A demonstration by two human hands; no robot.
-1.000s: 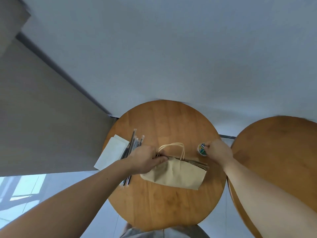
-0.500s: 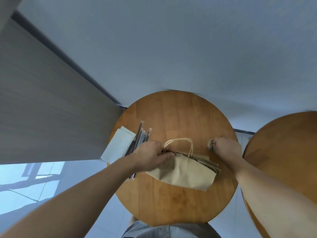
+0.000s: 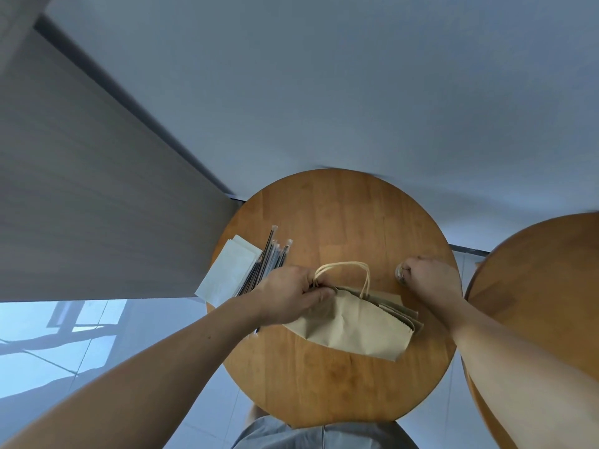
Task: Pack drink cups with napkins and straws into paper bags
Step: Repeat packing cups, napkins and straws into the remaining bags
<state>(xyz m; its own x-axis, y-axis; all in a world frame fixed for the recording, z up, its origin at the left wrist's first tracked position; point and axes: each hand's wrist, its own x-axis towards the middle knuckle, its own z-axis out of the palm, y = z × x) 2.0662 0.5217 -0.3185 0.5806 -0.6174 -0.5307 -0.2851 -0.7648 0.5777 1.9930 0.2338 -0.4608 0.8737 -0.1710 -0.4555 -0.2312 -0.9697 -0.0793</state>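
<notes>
We pinch the paper bag at its handle corner with our left hand, thumb against curled fingers, the bag lying flat on the round table, long axis running rightward from that grip, while our right hand curls round a small round object.

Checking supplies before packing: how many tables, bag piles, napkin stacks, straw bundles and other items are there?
Round wooden tables: 2
Paper bag pile: 1
Napkin stack: 1
Straw bundle: 1
Small round object: 1
Total: 6
</notes>
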